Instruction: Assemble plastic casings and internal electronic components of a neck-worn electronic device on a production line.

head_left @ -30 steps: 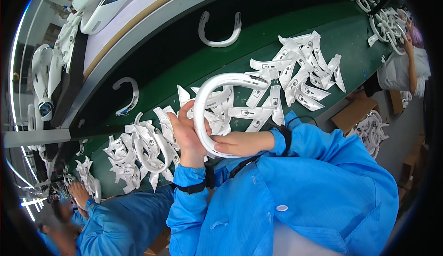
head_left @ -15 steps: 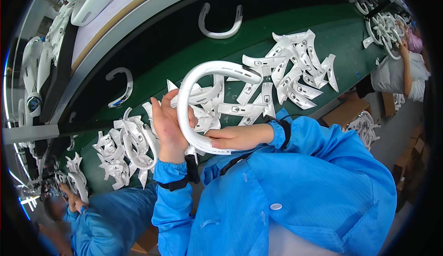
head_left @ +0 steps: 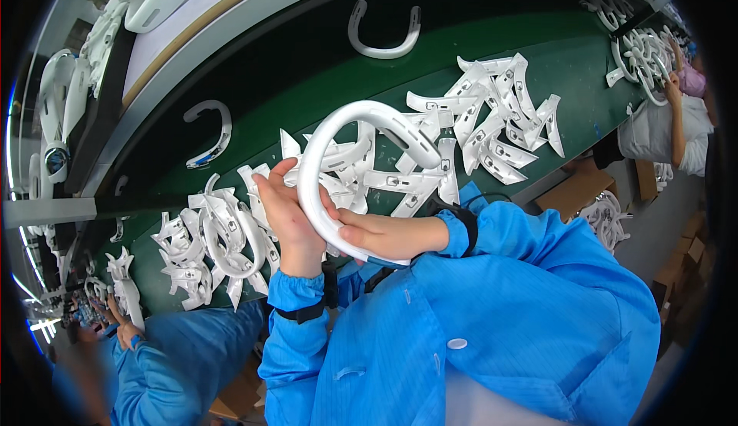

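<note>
A white, C-shaped neck fan shell with dark slots along its upper free end is held in front of me. My left hand is wrapped around its left bend, palm up with the fingers partly behind it. My right hand grips the lower arm near its end, thumb on top and the other fingers largely hidden. Behind the shell, curved white plastic pieces lie on the green bench, and more of these loose white pieces are heaped to the right.
Another pile of white curved parts lies to the left. On the far green strip sit a U-shaped shell and a hook-shaped shell. Co-workers sit at left and far right. Cardboard boxes stand below the bench.
The held shell has turned, its slotted end lower and its slots facing me more. My hands have come closer together. The shells on the far strip have shifted right.
</note>
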Demonstrator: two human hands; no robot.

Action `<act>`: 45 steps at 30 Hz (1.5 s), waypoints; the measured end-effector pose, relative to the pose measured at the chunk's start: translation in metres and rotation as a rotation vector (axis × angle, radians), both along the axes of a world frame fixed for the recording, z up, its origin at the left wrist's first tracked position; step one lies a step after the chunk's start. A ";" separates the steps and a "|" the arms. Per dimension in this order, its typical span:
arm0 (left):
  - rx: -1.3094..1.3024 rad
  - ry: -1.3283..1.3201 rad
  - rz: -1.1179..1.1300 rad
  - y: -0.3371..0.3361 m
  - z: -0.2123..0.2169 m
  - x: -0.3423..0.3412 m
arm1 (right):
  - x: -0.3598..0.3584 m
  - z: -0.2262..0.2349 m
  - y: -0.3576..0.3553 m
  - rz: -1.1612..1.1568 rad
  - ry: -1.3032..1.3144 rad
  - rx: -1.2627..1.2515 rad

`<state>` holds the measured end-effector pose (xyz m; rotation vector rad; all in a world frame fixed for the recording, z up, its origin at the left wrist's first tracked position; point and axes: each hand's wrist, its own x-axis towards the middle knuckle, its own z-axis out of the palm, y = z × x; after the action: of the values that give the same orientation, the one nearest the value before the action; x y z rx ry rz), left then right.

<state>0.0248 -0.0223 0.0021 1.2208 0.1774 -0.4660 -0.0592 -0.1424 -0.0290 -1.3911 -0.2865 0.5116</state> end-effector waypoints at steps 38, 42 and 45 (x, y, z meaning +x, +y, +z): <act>0.097 -0.259 0.245 0.005 -0.019 -0.006 | 0.018 -0.001 0.009 -0.098 0.068 0.189; 0.085 -0.343 0.299 -0.003 -0.029 -0.012 | 0.027 0.000 0.018 -0.397 0.211 0.321; 0.060 -0.411 0.131 0.004 -0.042 -0.022 | 0.036 -0.005 0.011 -0.581 0.213 0.275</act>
<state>0.0033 -0.0187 -0.0398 1.3282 -0.0801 -0.0903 -0.0233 -0.1309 -0.0340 -1.0736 0.2155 0.1259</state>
